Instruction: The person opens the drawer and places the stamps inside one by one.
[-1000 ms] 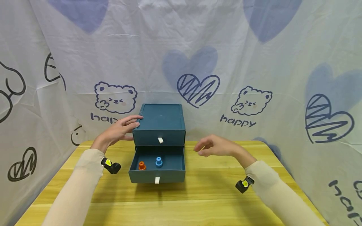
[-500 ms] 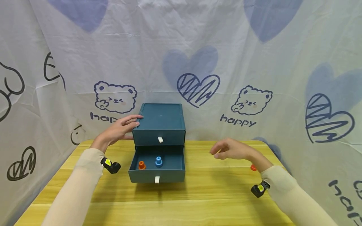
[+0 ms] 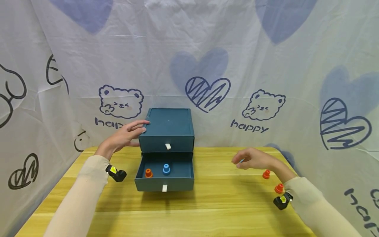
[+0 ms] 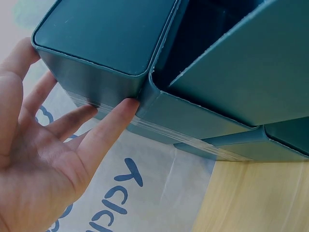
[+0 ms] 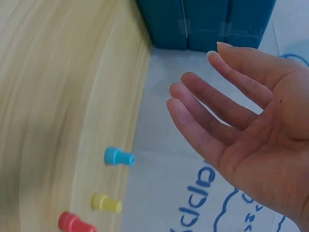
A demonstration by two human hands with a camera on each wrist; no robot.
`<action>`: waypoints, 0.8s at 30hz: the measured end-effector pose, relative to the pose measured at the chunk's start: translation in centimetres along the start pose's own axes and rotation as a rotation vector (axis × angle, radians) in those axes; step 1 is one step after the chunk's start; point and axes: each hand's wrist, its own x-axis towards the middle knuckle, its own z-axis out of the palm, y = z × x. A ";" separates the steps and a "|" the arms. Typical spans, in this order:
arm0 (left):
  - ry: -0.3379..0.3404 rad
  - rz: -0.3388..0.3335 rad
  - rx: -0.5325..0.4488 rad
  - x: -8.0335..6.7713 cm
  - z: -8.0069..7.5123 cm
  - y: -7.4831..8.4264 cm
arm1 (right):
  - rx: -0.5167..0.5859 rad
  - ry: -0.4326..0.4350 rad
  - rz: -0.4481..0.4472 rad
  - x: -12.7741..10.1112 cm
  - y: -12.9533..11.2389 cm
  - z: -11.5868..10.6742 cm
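Observation:
My left hand point(image 3: 122, 136) touches the left side and top edge of a dark teal drawer cabinet point(image 3: 169, 122). In the left wrist view its spread fingers point(image 4: 108, 137) lie against the cabinet wall. The lower drawer point(image 3: 164, 185) is pulled out and holds an orange stepped peg point(image 3: 148, 173) and a blue stepped peg point(image 3: 166, 169). My right hand point(image 3: 255, 159) hovers over the table's right half, holding nothing, its fingers loosely bent. Below it, the right wrist view has a blue peg point(image 5: 119, 156), a yellow peg point(image 5: 106, 202) and a red peg point(image 5: 76, 223) standing on the table.
The upper drawer point(image 3: 154, 144) is closed, with a white pull tab point(image 3: 168, 146). Two red-orange pegs point(image 3: 266, 174) stand near my right wrist. A printed cloth point(image 3: 213, 128) hangs behind the wooden table point(image 3: 207, 214).
My right hand has moved right, away from the cabinet, uncovering the red-orange pegs on the table. My left hand and the open drawer have stayed in place.

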 end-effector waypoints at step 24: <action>-0.006 0.004 0.005 0.0 0.0 0.0 | -0.152 0.103 0.153 -3.4 6.7 -2.3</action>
